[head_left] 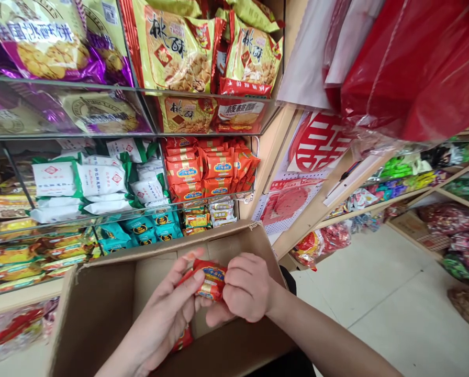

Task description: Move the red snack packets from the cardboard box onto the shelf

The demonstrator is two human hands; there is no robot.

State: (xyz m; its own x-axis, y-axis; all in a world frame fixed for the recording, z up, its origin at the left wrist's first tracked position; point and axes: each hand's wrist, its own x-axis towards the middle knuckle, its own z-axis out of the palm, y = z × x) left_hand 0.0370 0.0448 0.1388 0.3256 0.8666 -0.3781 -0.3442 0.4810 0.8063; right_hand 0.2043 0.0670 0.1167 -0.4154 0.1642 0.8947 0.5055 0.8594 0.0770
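Note:
Both my hands hold a small stack of red-orange snack packets [210, 280] over an open cardboard box [101, 298]. My left hand [167, 314] grips the packets from the left with thumb and fingers curled round them. My right hand [247, 288] is closed on their right end. Another red packet [183, 339] lies on the box floor under my left hand. The same kind of red-orange packets [209, 167] fill a shelf bin straight ahead, above the box.
Glass-fronted shelves hold white-green packets [89, 183], teal packets [148, 228], yellow-red cookie bags [175, 47] and purple bags [42, 42]. Red plastic bags [407, 68] hang at upper right. Wooden racks with sweets [446, 225] line the tiled aisle [387, 298] on the right.

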